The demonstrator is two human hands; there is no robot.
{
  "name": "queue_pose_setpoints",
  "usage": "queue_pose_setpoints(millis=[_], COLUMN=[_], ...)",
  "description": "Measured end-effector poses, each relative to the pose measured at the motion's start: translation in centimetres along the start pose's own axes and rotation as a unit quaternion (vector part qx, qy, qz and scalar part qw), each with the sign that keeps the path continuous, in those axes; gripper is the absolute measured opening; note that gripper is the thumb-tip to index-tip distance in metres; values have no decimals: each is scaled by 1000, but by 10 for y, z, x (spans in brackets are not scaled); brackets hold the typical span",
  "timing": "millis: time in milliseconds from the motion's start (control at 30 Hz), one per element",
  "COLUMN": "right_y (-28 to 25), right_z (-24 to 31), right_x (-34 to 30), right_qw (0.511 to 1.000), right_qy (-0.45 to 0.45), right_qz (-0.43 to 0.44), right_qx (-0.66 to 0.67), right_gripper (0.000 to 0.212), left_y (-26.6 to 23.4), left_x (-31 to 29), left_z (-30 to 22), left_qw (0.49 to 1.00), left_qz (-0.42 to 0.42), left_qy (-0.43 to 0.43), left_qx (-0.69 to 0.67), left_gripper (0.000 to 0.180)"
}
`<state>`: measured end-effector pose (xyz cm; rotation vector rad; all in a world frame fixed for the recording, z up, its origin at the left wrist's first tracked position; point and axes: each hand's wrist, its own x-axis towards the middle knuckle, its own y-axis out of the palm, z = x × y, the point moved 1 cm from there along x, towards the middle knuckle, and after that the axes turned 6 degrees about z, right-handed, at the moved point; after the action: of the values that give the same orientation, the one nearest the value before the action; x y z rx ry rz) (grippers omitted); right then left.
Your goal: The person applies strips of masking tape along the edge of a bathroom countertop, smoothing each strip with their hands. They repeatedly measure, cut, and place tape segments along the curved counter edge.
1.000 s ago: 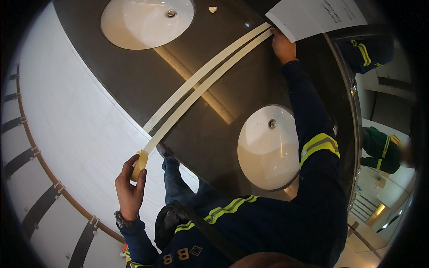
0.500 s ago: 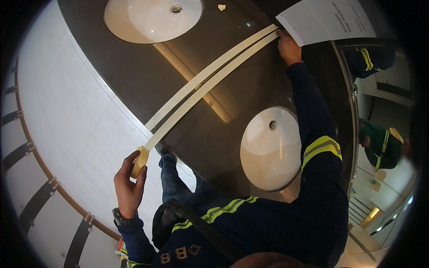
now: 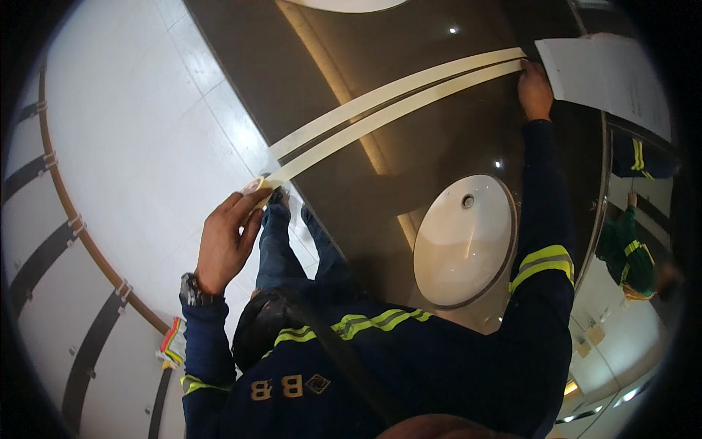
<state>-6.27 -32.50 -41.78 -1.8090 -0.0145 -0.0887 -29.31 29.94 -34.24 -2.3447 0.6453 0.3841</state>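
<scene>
Pale Tape Strips Span a Dark Counter

Pale tiled floor spreads across the left of the room, edged by light panels with dark bands between. At centre, the brown-black countertop, polished smooth, throws back a streak of warm light. A mirror lines the right side, holding the reflection of a figure in green. Set into the stone is a glossy white oval basin with a round metal drain; the rim of another shows at the far edge. A white sheet lies far right.

The two cream strips, flat-looking and matte, run side by side across the counter, a narrow dark gap between them. The person's right hand, fingers bunched, touches the near strip's right end; whether it grips or presses cannot be told. The left hand, partly curled, pinches the tape roll just beyond the counter's left edge, above the floor.
</scene>
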Motion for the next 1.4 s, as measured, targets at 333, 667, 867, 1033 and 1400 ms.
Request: queue_pose_setpoints(millis=[333,667,867,1033,1400], right_y=[-17,-13,-13,-13,-20], right_z=[-2,0,-3,-4,8], right_x=[5,9,8,8,8], right_qw=[1000,1000,1000,999,1000], right_qy=[7,5,10,-10,9], right_qz=[-4,4,6,1,-13], right_qx=[-28,-29,-8,-41,24], right_gripper=[37,36,37,38,36], left_y=[1,1,4,4,1], left_x=[-1,-1,-2,0,-1], left_z=[3,10,11,7,2], left_qw=[1000,999,999,999,998], left_qz=[-28,-20,-42,-50,-59], left_qy=[-1,-16,-11,0,10], left_qx=[-3,33,27,16,21], left_gripper=[34,31,35,33,27])
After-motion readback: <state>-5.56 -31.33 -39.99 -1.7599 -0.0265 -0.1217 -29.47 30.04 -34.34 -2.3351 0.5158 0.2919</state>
